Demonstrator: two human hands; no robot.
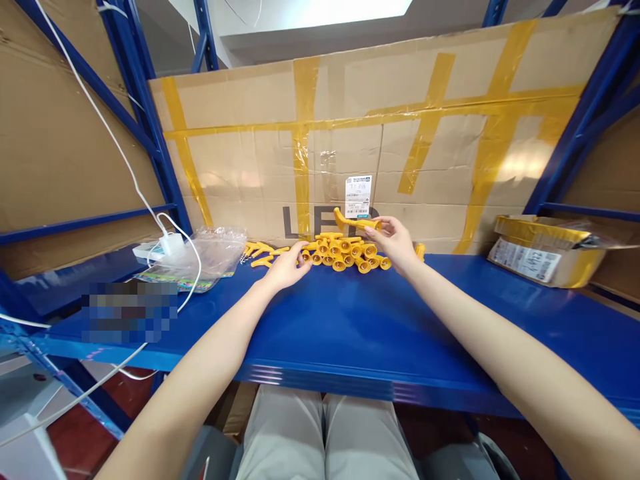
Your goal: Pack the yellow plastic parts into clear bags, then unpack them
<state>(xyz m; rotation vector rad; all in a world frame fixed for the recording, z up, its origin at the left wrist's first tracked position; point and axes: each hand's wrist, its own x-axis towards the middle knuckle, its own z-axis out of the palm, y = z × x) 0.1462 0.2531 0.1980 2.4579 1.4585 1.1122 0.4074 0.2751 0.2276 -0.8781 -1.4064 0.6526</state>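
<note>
My right hand (pixel 397 245) is raised over the right part of a pile, its fingers pinching the wide end of a yellow horn-shaped piece (pixel 353 222). The narrow, bent end of that piece points left. Below it lies the stacked pile of similar yellow pieces (pixel 345 251), most with their round hollow mouths facing me. My left hand (pixel 287 268) rests at the pile's left end, fingers curved and thumb apart, with nothing visible in its grasp. Beyond it lie several loose yellow pieces (pixel 260 248), some with small metal chains. Another yellow piece (pixel 420 251) shows partly behind my right wrist.
A taped cardboard sheet (pixel 240 173) stands behind the blue shelf (pixel 325 320). At left are clear plastic bags (pixel 217 247), a white power strip (pixel 150 251) with a cable, and a blurred-out item (pixel 130 310). An open cardboard box (pixel 545 257) sits at right.
</note>
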